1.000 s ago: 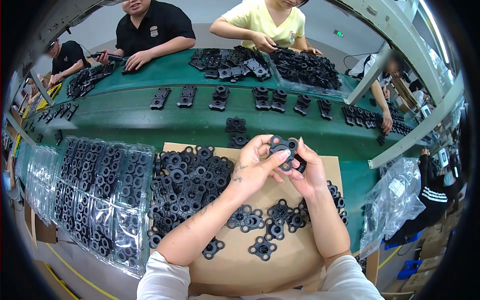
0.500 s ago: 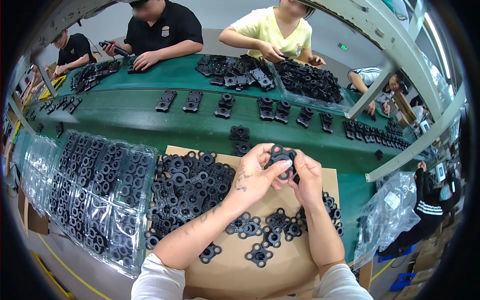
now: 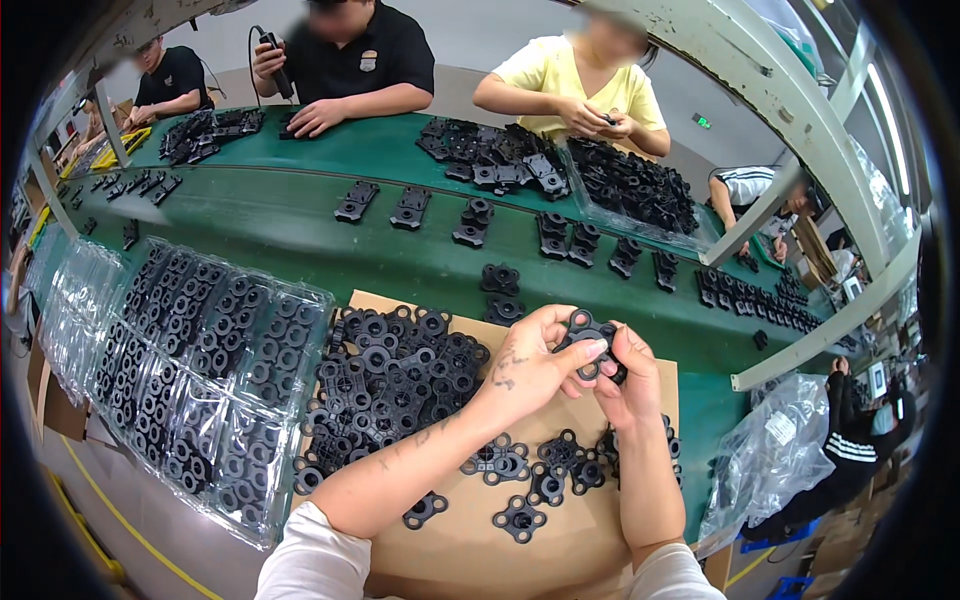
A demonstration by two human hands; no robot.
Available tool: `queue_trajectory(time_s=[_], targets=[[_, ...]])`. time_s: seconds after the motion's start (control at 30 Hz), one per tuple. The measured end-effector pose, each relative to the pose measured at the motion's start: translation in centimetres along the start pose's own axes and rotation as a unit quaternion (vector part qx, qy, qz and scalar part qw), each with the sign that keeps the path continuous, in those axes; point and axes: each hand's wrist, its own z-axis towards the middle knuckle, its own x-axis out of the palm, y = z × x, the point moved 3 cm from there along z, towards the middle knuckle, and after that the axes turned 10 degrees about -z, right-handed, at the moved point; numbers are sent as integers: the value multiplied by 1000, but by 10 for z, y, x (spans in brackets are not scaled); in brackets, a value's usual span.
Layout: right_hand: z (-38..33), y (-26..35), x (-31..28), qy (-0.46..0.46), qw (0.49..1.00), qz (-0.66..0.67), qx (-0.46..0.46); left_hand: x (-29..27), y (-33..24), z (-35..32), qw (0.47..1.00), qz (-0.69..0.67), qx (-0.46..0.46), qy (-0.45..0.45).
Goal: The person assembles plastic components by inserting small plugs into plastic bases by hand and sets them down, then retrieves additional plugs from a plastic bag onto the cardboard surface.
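Both my hands meet above the cardboard sheet (image 3: 455, 560) and grip one black four-lobed plastic part (image 3: 584, 343) with ring-shaped lobes. My left hand (image 3: 535, 365) pinches it, thumb lying across its face. The fingers of my right hand (image 3: 632, 378) close on its right side and hide part of it. Left of my hands is a heap of similar black parts (image 3: 390, 375). Below them on the cardboard lie a few loose ones, such as a single four-lobed part (image 3: 519, 519) and a small cluster (image 3: 567, 462).
Clear plastic trays (image 3: 190, 375) of black rings stand at the left. Beyond runs a green conveyor belt (image 3: 300, 240) carrying spaced black parts. Several people work across it. A metal frame post (image 3: 800, 340) and a clear plastic bag (image 3: 775, 450) are at the right.
The held part has turned so that its lobed face shows more fully. My hands keep hold of it. Across the belt, a person has raised a handheld tool. The whole view has shifted slightly.
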Motion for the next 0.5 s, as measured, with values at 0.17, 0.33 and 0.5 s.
queue_trajectory(time_s=[0.17, 0.33, 0.5], targets=[[3, 5, 3, 41, 993, 93, 67, -3, 2, 7, 999, -37, -34, 2], [8, -8, 2, -309, 910, 201, 187, -11, -3, 8, 999, -12, 21, -21], [7, -10, -23, -146, 946, 249, 146, -5, -2, 6, 999, 19, 7, 27]])
